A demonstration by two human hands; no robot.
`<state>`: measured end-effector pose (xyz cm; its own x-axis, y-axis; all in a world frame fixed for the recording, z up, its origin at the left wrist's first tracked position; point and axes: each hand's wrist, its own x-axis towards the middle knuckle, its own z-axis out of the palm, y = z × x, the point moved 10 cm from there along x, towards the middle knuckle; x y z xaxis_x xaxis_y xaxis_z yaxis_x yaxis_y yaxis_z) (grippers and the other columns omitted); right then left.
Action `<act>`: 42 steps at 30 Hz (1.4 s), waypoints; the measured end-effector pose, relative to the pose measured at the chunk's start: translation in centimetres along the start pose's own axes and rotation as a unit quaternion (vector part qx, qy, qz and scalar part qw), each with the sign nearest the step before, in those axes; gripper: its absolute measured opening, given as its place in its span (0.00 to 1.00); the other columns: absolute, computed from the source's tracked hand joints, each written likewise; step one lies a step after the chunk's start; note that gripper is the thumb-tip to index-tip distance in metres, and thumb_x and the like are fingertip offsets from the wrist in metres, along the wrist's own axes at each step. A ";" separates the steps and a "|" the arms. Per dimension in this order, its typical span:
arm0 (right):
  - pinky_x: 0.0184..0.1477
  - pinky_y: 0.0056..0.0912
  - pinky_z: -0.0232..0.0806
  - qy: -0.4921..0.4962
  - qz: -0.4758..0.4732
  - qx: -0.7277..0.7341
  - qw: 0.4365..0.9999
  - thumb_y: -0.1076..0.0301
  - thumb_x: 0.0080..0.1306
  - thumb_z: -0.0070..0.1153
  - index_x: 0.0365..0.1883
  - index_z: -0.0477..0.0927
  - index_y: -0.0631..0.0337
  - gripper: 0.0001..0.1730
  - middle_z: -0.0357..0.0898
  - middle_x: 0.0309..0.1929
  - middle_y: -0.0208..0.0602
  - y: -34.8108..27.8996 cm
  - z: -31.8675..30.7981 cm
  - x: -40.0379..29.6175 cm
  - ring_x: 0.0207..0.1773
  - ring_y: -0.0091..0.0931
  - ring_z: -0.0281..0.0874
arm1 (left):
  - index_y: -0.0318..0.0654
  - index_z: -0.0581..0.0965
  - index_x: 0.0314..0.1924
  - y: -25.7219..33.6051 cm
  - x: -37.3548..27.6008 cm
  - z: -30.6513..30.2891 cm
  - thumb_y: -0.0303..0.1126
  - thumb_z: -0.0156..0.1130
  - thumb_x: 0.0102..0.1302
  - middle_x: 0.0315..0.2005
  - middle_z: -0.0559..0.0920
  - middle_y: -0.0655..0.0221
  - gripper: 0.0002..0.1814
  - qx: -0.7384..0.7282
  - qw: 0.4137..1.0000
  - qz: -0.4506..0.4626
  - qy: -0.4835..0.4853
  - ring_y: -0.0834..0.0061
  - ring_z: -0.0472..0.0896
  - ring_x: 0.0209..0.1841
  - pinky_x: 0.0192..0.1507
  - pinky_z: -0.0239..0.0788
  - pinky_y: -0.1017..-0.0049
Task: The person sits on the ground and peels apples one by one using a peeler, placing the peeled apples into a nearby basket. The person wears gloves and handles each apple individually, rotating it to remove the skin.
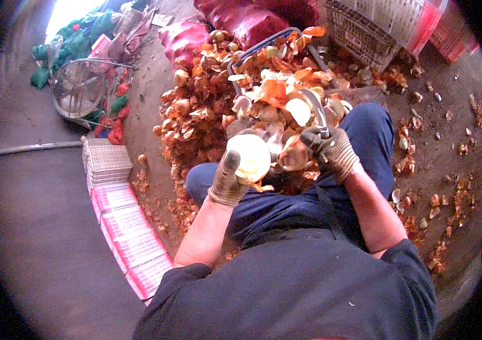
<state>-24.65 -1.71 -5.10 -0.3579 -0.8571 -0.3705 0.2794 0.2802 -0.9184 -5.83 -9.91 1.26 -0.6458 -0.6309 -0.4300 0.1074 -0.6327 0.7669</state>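
Note:
A pale, mostly peeled onion (pixel 251 157) rests in my gloved left hand (pixel 227 180), the thumb lying over its near side. A strip of orange skin hangs from its lower edge. My gloved right hand (pixel 338 151) is closed round the handle of a knife with a curved metal blade (pixel 318 108), which points up and away from me. The blade stands apart from the onion. Beyond and between my hands lie loose onion skins (pixel 273 93), heaped over a metal-framed container (pixel 262 44). To the left of it is a pile of unpeeled onions (pixel 198 114).
Red mesh sacks (pixel 241 21) stand behind the pile. Plastic crates (pixel 364 34) are at the far right. A row of red-and-white stacked items (pixel 128 238) runs along my left. A wire-framed basket (pixel 81 91) lies near green netting (pixel 81 38). Skin scraps litter the floor (pixel 449 140).

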 end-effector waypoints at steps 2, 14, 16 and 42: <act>0.30 0.25 0.66 -0.015 0.012 0.082 0.996 0.59 0.63 0.67 0.35 0.83 0.62 0.14 0.80 0.26 0.25 0.8 0.8 -0.2 0.29 0.17 0.72 | 0.36 0.67 0.62 -0.3 1.2 0.4 0.61 0.74 0.51 0.48 0.79 0.62 0.48 0.002 1.000 0.019 0.001 0.66 0.82 0.49 0.52 0.77 0.66; 0.46 0.26 0.71 -0.100 0.053 0.059 0.992 0.55 0.57 0.73 0.54 0.76 0.65 0.33 0.81 0.41 0.29 -1.5 2.9 -1.9 0.42 0.19 0.77 | 0.28 0.59 0.69 3.4 1.3 7.5 0.54 0.61 0.67 0.64 0.67 0.51 0.44 0.387 0.899 0.197 -0.058 0.63 0.63 0.69 0.71 0.51 0.68; 0.48 0.26 0.70 -0.140 0.041 0.081 0.986 0.56 0.57 0.73 0.57 0.75 0.64 0.34 0.81 0.42 0.30 -1.7 3.2 -2.5 0.43 0.19 0.76 | 0.29 0.59 0.69 4.2 -0.4 8.2 0.48 0.67 0.64 0.65 0.68 0.52 0.44 0.478 0.851 0.197 -0.094 0.63 0.64 0.69 0.71 0.52 0.69; 0.37 0.22 0.66 -0.194 -0.002 0.130 0.972 0.49 0.61 0.56 0.62 0.71 0.69 0.38 0.81 0.39 0.32 -2.9 2.9 -5.2 0.36 0.17 0.73 | 0.36 0.70 0.58 5.4 -1.7 10.4 0.56 0.81 0.39 0.50 0.73 0.55 0.50 0.544 0.750 0.364 -0.097 0.54 0.72 0.54 0.60 0.62 0.60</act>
<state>-21.02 0.65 -0.12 -0.0108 -0.9707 -0.2401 0.5133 0.2007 -0.8344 -11.97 -7.54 11.05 -0.8245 -0.4876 0.2872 -0.1278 0.6549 0.7448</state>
